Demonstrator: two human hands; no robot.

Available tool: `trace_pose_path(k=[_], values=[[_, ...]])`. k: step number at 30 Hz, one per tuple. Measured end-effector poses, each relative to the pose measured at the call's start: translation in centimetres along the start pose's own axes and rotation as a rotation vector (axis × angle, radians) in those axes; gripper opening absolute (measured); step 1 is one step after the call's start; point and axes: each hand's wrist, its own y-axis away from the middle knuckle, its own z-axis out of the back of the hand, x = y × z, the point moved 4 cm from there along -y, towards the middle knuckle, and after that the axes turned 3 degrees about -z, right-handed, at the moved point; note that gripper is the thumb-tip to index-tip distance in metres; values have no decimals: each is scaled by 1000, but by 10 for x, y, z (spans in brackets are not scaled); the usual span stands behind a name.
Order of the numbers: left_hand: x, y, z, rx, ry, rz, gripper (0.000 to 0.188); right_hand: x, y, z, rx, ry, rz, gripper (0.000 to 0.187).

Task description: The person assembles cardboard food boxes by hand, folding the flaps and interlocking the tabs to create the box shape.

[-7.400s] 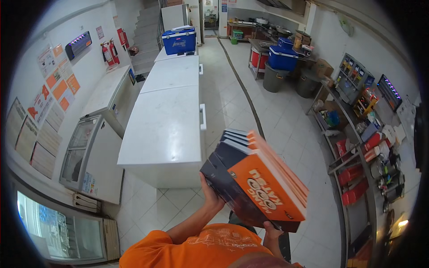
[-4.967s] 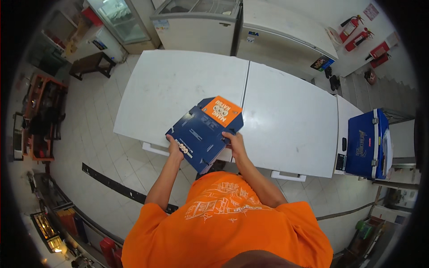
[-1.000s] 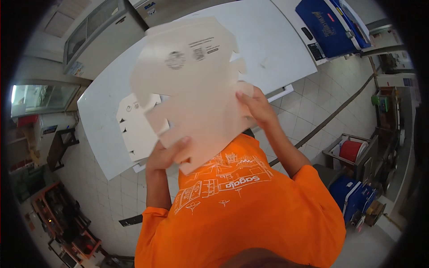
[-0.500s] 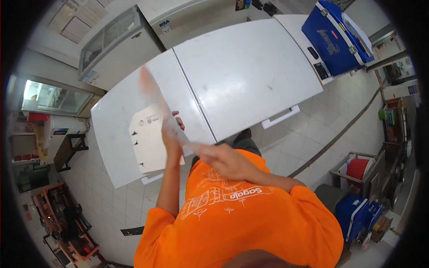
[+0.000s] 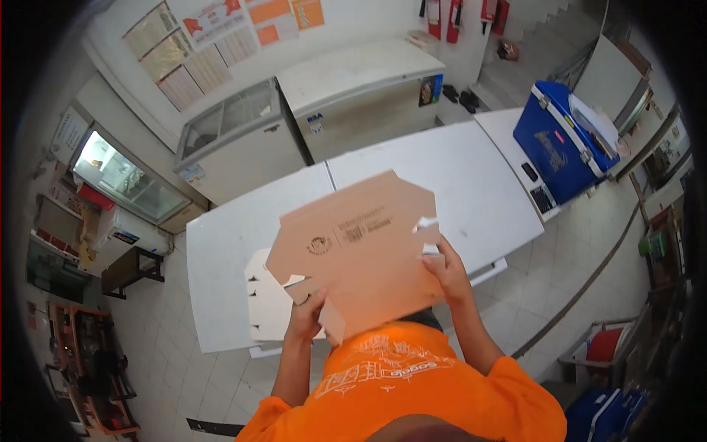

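A flat brown cardboard box blank (image 5: pixel 375 265) with clipped corners, slots and dark print is held up over the near side of the white table. My left hand (image 5: pixel 307 313) is closed on its lower left edge, beside a folded flap. At the right edge, next to the slots, my right hand (image 5: pixel 448 274) grips it with the thumb on the face. Behind it, another flat cardboard piece (image 5: pixel 266 303), pale with dark slots, lies on the table's left part, partly covered by the held one.
The white table (image 5: pixel 221 272) has a seam across its top. A blue cooler box (image 5: pixel 556 144) stands at its right end, near a calculator (image 5: pixel 543 199) and a dark phone-like object (image 5: pixel 529 172). Chest freezers (image 5: pixel 361 96) line the far wall. An orange rack (image 5: pixel 81 368) stands at lower left.
The cardboard blank, edge-on and blurred before, now shows its broad printed face. My right hand has moved right and the left slightly right and down. The view has tilted up toward the far wall.
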Motion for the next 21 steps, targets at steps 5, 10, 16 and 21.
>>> trace_pose_path(k=[5, 10, 16, 21], values=[[-9, -2, -27, -103, -212, -58, 29, -6, -13, 17, -188, 135, 22, 32], [4, 2, -68, 302, -858, -83, 24, 24, -9, -6, -537, 676, 448, 10], [7, -12, -32, 100, -478, -176, 22, 42, -12, -24, -191, 793, 732, 16], [-23, -32, -10, -61, -99, -18, 34, 8, -32, 18, 142, 154, 219, 21]])
